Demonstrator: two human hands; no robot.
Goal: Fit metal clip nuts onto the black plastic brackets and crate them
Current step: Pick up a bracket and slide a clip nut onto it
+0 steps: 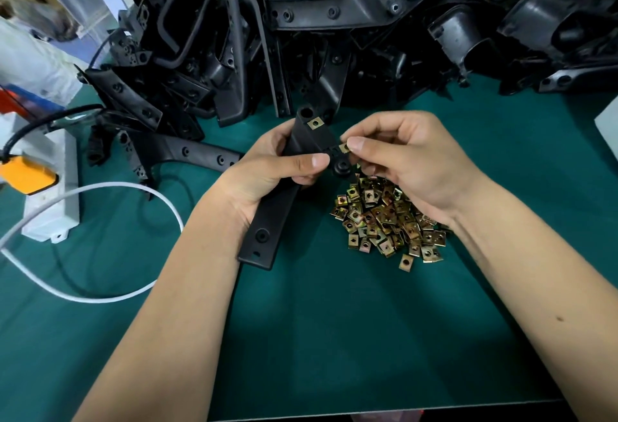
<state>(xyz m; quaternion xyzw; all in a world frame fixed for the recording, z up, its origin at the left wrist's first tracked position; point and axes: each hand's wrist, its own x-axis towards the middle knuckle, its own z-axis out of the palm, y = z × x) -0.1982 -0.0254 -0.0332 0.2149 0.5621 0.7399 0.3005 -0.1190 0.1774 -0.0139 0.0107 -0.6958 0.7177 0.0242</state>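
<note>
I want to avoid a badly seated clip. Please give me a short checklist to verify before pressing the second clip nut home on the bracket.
1. Long black plastic bracket held firmly by the left hand: ok.
2. First brass-coloured metal clip nut seated at the bracket's top end: ok.
3. Second clip nut pinched by the right hand at the bracket's edge: ok.
4. Second clip nut fully seated: cannot tell.
5. Pile of loose clip nuts on the green mat, in reach: ok.
6. Crate in view: not ok.

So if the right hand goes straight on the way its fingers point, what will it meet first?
Probably the bracket the left hand holds: the right hand already pinches a nut at its edge.
</note>
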